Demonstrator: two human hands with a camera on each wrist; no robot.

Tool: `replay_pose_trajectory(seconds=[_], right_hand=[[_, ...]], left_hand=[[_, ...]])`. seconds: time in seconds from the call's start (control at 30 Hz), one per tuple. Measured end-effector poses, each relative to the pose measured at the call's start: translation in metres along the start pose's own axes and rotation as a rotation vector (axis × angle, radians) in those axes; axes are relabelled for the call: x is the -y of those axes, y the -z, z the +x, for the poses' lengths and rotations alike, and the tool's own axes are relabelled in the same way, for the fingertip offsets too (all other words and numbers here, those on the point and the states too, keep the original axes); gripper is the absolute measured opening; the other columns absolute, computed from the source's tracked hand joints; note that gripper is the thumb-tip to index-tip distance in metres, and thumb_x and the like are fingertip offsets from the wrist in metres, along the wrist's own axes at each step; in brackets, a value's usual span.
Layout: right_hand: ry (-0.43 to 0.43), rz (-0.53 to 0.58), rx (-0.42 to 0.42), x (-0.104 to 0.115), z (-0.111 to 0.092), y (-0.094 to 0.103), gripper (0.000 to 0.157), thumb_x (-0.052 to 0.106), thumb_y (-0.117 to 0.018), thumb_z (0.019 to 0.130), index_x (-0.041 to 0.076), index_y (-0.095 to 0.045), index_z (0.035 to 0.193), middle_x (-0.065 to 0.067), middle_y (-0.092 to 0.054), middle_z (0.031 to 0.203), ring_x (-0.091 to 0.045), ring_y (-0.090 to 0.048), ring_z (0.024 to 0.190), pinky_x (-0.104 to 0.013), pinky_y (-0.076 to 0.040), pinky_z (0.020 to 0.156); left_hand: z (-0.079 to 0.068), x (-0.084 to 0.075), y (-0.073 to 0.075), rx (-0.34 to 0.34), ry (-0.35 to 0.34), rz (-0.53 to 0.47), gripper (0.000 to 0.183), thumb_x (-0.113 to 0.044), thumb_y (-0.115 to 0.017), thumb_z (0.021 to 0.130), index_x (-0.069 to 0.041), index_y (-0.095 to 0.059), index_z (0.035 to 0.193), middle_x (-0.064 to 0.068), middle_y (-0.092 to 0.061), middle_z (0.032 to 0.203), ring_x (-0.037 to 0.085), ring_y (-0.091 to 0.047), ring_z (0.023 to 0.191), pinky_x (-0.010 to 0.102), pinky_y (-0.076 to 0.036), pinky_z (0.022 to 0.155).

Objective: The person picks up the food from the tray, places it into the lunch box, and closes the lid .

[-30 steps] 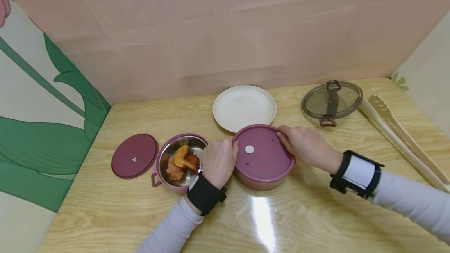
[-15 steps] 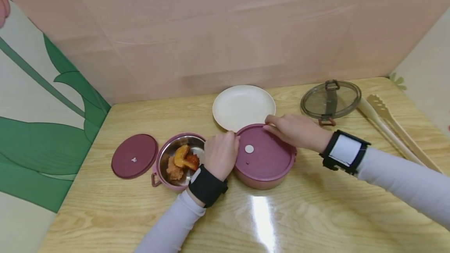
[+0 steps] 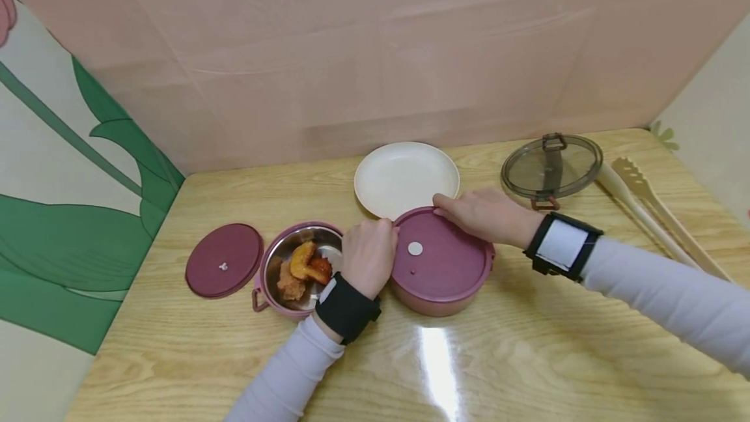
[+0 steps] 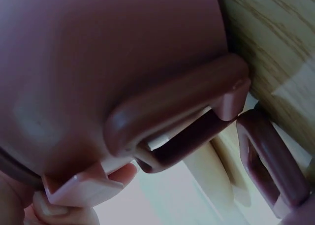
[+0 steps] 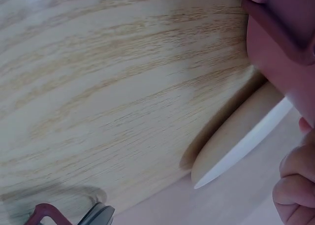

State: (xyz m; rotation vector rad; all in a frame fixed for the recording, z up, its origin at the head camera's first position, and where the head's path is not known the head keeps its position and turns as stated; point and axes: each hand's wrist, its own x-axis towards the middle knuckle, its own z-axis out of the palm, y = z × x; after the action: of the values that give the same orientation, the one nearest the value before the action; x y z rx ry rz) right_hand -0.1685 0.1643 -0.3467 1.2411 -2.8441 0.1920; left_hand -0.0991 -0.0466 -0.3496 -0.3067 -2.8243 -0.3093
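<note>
A round mauve pot [image 3: 433, 308] stands on the table with a plum lid [image 3: 445, 262] on it; the lid has a white round button. My left hand [image 3: 369, 256] grips the lid's left edge. In the left wrist view, its fingers [image 4: 69, 215] pinch a small tab [image 4: 83, 188] beside the pot's loop handle [image 4: 177, 109]. At the far right rim, my right hand [image 3: 483, 215] holds the lid, its thumb lying over the top. Curled fingers [image 5: 295, 193] show beside the pot's wall [image 5: 266, 52] in the right wrist view.
Left of the hands stands a steel-lined pot [image 3: 258, 298] with fried food pieces [image 3: 301, 269], partly behind my left hand. A second plum lid [image 3: 224, 260] lies beyond it. Behind are a white plate [image 3: 404, 178], a transparent lid [image 3: 533, 171] and beige tongs [image 3: 650, 220].
My right hand has slid left along the far rim of the lid, from its right side toward the back. The left hand has stayed at the left edge, and the pot has barely moved.
</note>
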Motion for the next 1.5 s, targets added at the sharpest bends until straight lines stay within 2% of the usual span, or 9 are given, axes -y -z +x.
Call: replay_pose_trajectory(seconds=[0.13,0.53,0.7,0.8,0.97,1.13,1.27,1.37,1.5], right_hand=[[-0.019,0.023,-0.007,0.001,-0.001,-0.001,0.016,0.024,-0.051,0.101,0.012,-0.047,0.09,0.009,-0.037,0.052,-0.009,-0.039,0.042,-0.025,-0.032,0.039],[-0.266,0.195,-0.031,0.024,-0.04,0.008,0.014,0.016,-0.051,0.101,0.005,-0.056,0.095,0.004,-0.049,0.059,-0.009,-0.046,0.049,-0.024,-0.037,0.044],[-0.267,0.093,-0.104,0.035,-0.049,0.006,0.015,0.012,-0.053,0.099,0.003,-0.053,0.087,0.003,-0.046,0.056,-0.011,-0.044,0.046,-0.026,-0.035,0.038],[-0.267,0.045,-0.132,0.039,-0.051,0.003,0.015,0.01,-0.052,0.098,0.002,-0.05,0.085,0.002,-0.044,0.054,-0.014,-0.045,0.044,-0.028,-0.034,0.036],[-0.291,0.057,-0.132,0.042,-0.051,0.001,0.015,0.007,-0.05,0.099,0.0,-0.05,0.086,0.0,-0.044,0.055,-0.017,-0.046,0.046,-0.03,-0.036,0.036],[-0.306,0.054,-0.14,0.042,-0.051,0.001,0.016,0.008,-0.051,0.099,-0.001,-0.051,0.086,0.0,-0.044,0.055,-0.017,-0.047,0.046,-0.032,-0.037,0.037],[-0.325,0.113,-0.152,0.044,-0.054,0.002,0.019,0.015,-0.055,0.098,0.002,-0.054,0.084,0.002,-0.046,0.055,-0.013,-0.047,0.047,-0.029,-0.037,0.04],[-0.36,0.212,-0.124,0.048,-0.059,0.005,0.019,0.018,-0.055,0.099,0.0,-0.058,0.092,0.003,-0.049,0.059,-0.009,-0.047,0.05,-0.026,-0.038,0.042],[-0.413,0.384,-0.058,0.054,-0.067,0.008,0.027,0.014,-0.052,0.1,-0.006,-0.053,0.117,0.002,-0.051,0.06,-0.007,-0.047,0.048,-0.024,-0.04,0.04]], left_hand=[[-0.002,0.0,0.0,-0.001,0.008,-0.001,0.028,-0.026,-0.062,0.095,-0.008,-0.072,0.077,0.01,-0.068,0.068,0.026,-0.064,0.058,0.036,-0.047,0.045],[-0.024,-0.001,0.008,-0.013,0.046,-0.003,0.03,-0.03,-0.063,0.094,-0.009,-0.071,0.076,0.009,-0.064,0.062,0.026,-0.061,0.053,0.034,-0.037,0.038],[-0.028,-0.002,0.004,-0.028,0.046,-0.009,0.027,-0.026,-0.064,0.093,-0.007,-0.069,0.074,0.009,-0.063,0.06,0.026,-0.061,0.052,0.033,-0.039,0.037],[-0.029,-0.003,0.001,-0.065,0.044,-0.004,0.024,-0.023,-0.064,0.092,-0.007,-0.068,0.074,0.01,-0.063,0.059,0.027,-0.061,0.051,0.034,-0.04,0.036],[-0.031,-0.005,-0.001,-0.1,0.041,0.006,0.023,-0.021,-0.064,0.092,-0.007,-0.067,0.074,0.01,-0.063,0.058,0.026,-0.06,0.05,0.033,-0.039,0.037],[-0.031,-0.004,-0.001,-0.094,0.036,-0.014,0.023,-0.02,-0.063,0.092,-0.006,-0.066,0.074,0.01,-0.063,0.058,0.025,-0.06,0.05,0.032,-0.038,0.037],[-0.034,-0.003,0.002,-0.045,0.031,-0.056,0.022,-0.023,-0.062,0.094,-0.003,-0.07,0.092,0.011,-0.065,0.062,0.026,-0.062,0.053,0.033,-0.04,0.038],[-0.039,-0.002,0.004,0.013,0.025,-0.118,0.032,-0.024,-0.06,0.095,0.002,-0.065,0.113,0.014,-0.068,0.071,0.027,-0.065,0.058,0.033,-0.043,0.042],[-0.043,0.0,0.005,0.084,0.035,-0.269,0.047,-0.023,-0.06,0.095,0.008,-0.054,0.13,0.014,-0.069,0.076,0.022,-0.065,0.058,0.029,-0.046,0.046]])
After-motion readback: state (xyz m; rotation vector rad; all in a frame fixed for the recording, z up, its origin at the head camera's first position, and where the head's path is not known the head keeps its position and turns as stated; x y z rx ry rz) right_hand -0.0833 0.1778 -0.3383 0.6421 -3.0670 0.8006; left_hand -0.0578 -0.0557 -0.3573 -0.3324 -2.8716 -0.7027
